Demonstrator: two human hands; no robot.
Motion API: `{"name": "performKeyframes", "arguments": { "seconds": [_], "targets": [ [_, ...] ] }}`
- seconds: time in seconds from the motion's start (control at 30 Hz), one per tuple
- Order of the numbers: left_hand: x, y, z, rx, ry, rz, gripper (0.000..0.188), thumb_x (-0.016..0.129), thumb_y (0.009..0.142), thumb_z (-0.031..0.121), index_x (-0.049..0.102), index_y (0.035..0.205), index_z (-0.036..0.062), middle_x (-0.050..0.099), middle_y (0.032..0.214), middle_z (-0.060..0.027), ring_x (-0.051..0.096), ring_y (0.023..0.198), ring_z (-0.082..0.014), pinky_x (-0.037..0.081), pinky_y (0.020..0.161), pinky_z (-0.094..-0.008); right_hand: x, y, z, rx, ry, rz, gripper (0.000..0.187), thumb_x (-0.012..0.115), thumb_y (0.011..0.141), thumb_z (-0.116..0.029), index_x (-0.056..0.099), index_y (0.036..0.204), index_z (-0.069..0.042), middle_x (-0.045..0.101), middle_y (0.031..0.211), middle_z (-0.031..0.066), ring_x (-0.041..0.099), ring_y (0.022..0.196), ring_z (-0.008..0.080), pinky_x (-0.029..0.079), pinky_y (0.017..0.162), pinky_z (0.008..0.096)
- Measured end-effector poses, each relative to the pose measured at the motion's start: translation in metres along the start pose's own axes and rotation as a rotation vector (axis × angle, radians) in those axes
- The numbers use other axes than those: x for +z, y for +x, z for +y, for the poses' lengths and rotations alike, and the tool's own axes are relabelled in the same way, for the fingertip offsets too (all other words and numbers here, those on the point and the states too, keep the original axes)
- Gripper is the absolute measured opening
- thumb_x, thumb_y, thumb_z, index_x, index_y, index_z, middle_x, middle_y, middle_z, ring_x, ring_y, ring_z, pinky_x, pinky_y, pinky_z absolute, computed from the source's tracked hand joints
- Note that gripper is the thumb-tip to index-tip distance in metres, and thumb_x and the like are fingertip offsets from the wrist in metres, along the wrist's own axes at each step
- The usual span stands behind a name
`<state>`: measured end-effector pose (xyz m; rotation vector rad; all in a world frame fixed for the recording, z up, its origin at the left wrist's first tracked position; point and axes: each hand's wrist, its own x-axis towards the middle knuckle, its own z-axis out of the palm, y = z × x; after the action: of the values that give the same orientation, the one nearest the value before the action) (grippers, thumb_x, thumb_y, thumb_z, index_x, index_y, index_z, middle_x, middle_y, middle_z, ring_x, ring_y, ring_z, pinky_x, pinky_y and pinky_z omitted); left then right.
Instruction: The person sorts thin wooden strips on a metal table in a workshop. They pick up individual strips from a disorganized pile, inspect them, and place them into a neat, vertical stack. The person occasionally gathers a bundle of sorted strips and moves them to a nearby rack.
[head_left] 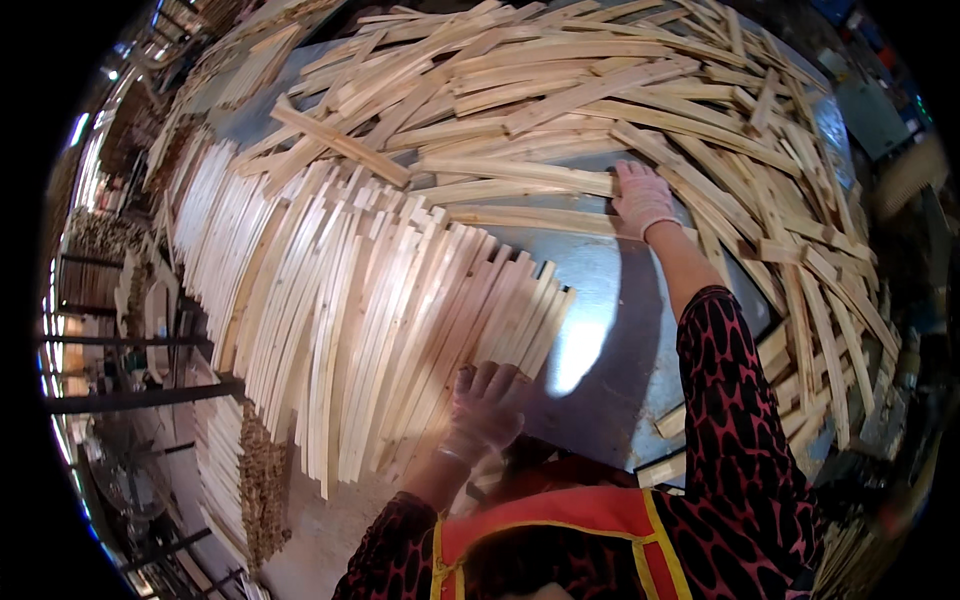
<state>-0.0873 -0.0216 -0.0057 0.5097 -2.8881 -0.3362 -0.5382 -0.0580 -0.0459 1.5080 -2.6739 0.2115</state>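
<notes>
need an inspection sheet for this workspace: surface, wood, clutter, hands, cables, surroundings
Surface: grey metal tabletop, bright glare patch.
Job's things: side-by-side row of wooden strips at left; loose wooden strips at the far side and right.
Clutter: loose strips cross and overlap at many angles.
Hands: both in pale gloves; right hand at a loose strip's end, grip unclear; left hand by the row's near right side, contact unclear.
Cables: nothing seen.
Surroundings: stacked wood and dark bar at left; right background too dim to detail.

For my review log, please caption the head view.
Gloved right hand at the end of a loose wooden strip; gloved left hand by a row of strips.
</notes>
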Motion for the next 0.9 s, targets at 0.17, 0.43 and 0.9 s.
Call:
{"name": "performKeyframes", "arguments": {
  "seconds": [0.17,0.43,0.9],
  "targets": [
    [0.006,-0.018,-0.005,-0.043,-0.035,-0.110,0.054,0.072,0.073,0.026,0.066,0.125,0.0131,0.063,0.129,-0.0067,0.058,0.121,-0.0313,0.042,0.105,-0.0575,-0.030,-0.008,-0.016,-0.075,0.036,-0.173,0.047,0.075,0.090,-0.024,0.058,0.131,-0.008,0.068,0.123,0.0222,0.066,0.118,0.0424,0.052,0.101,0.0508],
    [0.031,-0.036,0.001,0.012,0.137,-0.015,0.052,0.071,0.082,0.038,0.067,0.126,0.0102,0.060,0.144,-0.0130,0.053,0.137,-0.0340,0.038,0.116,-0.0597,-0.071,-0.239,0.032,0.078,0.951,-0.137,0.056,0.070,0.097,-0.022,0.054,0.148,-0.004,0.070,0.121,0.0264,0.069,0.109,0.0409,0.054,0.097,0.0470],
    [0.007,-0.073,0.048,0.152,0.369,-0.452,0.039,0.042,0.105,0.018,0.053,0.142,0.0135,0.052,0.144,-0.0153,0.045,0.140,-0.0290,0.030,0.124,-0.0478,-0.058,-0.459,-0.196,0.471,0.508,-0.826,0.107,0.064,0.094,-0.041,0.003,0.167,0.009,0.075,0.108,0.0319,0.074,0.101,0.0470,0.056,0.094,0.0545]
  ]
}}
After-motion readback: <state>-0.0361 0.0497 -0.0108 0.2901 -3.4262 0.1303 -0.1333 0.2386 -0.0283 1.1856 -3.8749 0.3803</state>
